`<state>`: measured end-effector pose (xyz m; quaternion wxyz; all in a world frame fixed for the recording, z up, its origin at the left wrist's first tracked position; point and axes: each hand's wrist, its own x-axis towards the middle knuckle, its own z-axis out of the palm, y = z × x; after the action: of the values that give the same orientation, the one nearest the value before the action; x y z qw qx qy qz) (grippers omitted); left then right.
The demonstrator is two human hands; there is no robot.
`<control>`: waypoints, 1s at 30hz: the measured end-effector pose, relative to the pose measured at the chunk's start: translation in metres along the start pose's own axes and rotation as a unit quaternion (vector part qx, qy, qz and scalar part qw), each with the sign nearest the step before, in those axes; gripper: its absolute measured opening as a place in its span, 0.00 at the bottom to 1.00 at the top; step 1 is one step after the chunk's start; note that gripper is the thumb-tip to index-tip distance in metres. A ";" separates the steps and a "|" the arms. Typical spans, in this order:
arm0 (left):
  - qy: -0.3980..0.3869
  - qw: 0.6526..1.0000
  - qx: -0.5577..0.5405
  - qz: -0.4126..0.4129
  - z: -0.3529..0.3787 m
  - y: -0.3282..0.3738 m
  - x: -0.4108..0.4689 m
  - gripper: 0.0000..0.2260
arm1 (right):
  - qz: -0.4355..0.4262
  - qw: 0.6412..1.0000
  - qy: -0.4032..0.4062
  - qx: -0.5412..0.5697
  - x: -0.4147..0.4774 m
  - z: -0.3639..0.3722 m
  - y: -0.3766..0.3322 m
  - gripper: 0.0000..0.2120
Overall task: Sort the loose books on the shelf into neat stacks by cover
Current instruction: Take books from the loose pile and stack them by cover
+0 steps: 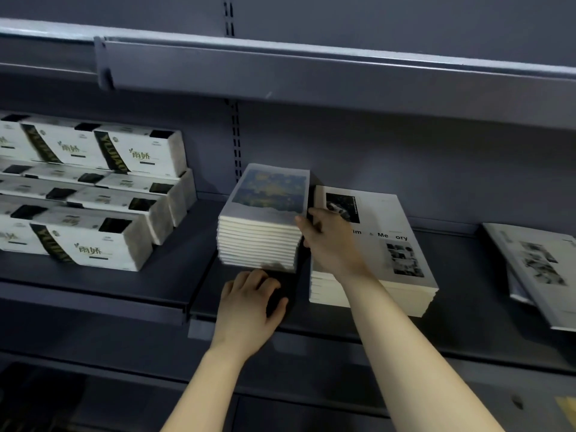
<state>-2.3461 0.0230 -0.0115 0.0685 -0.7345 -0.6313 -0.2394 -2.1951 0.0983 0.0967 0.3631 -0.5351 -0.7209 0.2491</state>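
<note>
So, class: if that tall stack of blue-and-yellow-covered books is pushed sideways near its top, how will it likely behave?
Probably heavy: the blue-and-yellow stack holds about a dozen books. Pushed high, the upper books would likely slide askew, being loose. Pushed low, near the left hand, it should probably slide whole along the smooth shelf.

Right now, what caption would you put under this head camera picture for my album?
Left hand rests before the blue-cover stack while the right hand grips its side, beside a white-cover stack.

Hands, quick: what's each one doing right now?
Left hand: open, fingertips against the foot of the blue-cover stack, holding nothing.
Right hand: grips that stack's right edge.
</note>
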 end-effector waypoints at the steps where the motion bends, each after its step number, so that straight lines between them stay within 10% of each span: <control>1: 0.001 1.000 -0.005 -0.003 -0.002 0.003 -0.002 0.17 | 0.001 1.000 0.005 0.008 -0.003 -0.007 0.001 0.09; 15: 0.121 0.991 -0.055 -0.003 -0.041 0.141 0.017 0.17 | 0.067 0.993 0.056 -0.073 -0.058 -0.152 0.090 0.11; 30: 0.049 0.994 -0.081 0.048 0.024 0.320 0.030 0.17 | 0.215 0.952 0.131 -0.172 -0.127 -0.322 0.249 0.11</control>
<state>-2.0297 -0.0026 0.0445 0.0505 -0.7545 -0.5697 -0.3218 -1.7730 0.0437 0.0747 0.2949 -0.7596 -0.5669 0.1206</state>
